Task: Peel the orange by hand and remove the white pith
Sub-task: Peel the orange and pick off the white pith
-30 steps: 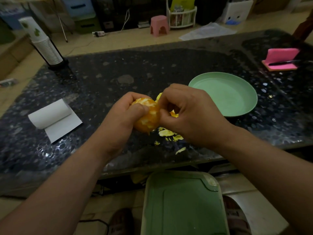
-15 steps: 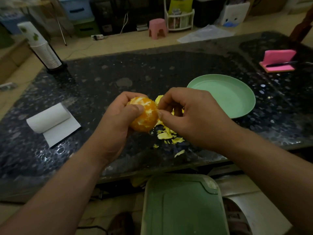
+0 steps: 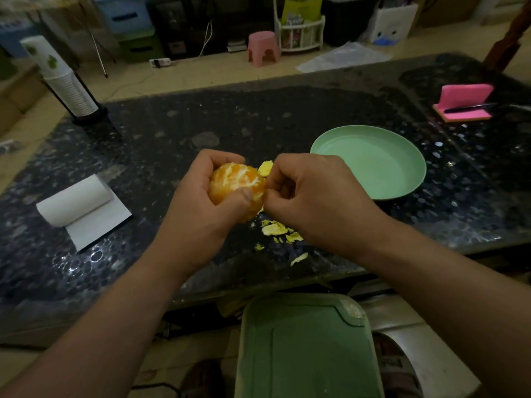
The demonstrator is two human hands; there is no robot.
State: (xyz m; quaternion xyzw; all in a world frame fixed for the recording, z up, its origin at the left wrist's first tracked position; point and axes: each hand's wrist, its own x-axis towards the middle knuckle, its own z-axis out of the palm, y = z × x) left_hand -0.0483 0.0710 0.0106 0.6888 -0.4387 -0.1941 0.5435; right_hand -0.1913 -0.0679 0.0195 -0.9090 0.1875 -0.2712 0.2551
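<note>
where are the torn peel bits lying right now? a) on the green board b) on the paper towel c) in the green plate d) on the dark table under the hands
d: the peel scraps lie on the dark table just below the right hand, and the green plate holds none.

L hand point(image 3: 201, 214) & R hand point(image 3: 313, 202) bare, both forearms point(image 3: 115, 311) bare right to frame edge.

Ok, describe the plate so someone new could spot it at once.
On the dark speckled table, look just right of the orange. The plate is there: shallow and pale green. It is round and on the tabletop, unlike the rectangular green lid below the table's near edge.
</note>
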